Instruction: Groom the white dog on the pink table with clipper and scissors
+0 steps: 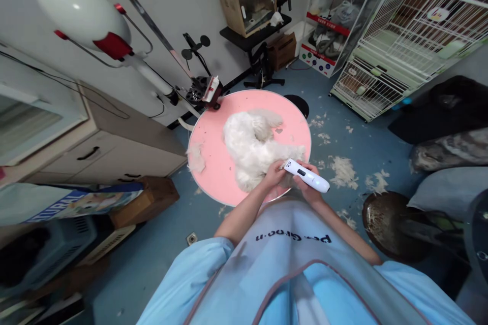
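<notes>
A fluffy white dog [249, 144] lies curled on a round pink grooming table [213, 172]. My right hand [307, 183] is closed around a white hair clipper [310, 177], whose blade end points left at the dog's fur near the table's front edge. Close beside that blade, my left hand [275, 175] is closed at the dog's front lower side. It seems to grip part of the dog, perhaps a paw, but fur and fingers hide which part. A tuft of cut fur [196, 158] lies on the table's left side.
Clumps of cut fur [343, 171] lie on the blue floor at right. White wire cages [404, 45] stand at the far right. A white dryer [82, 12] on an arm hangs at upper left. A brown round stool [381, 218] is at right, cabinets [102, 157] at left.
</notes>
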`<state>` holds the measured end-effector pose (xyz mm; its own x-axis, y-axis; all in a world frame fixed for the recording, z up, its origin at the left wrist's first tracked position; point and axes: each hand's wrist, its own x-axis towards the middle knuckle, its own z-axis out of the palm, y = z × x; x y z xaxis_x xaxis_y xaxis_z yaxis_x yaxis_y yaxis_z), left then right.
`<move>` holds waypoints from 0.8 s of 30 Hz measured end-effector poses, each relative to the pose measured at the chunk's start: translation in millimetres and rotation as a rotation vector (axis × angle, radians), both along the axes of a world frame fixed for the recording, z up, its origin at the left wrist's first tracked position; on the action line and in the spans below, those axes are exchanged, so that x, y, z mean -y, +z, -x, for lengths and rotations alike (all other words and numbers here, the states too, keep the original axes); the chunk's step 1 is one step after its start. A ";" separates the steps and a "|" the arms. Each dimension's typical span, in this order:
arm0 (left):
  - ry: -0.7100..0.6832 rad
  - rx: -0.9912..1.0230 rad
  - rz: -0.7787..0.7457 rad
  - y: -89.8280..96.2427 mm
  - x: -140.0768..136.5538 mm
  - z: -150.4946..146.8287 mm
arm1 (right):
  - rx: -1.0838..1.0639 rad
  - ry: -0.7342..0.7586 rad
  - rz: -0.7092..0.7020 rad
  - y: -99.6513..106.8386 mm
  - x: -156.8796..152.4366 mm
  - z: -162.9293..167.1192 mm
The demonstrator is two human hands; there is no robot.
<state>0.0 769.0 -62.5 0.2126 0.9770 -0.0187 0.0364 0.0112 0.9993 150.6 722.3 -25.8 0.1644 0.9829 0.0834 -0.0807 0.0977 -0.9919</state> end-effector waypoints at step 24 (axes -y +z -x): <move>0.111 0.019 -0.017 -8.1 8.7 -3.8 | -0.068 -0.032 0.081 5.3 -2.5 0.2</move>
<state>3.8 760.4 -70.5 0.1032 0.9947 0.0012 0.0167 -0.0029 0.9999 150.4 724.7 -20.5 0.1986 0.9800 -0.0090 -0.1461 0.0205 -0.9891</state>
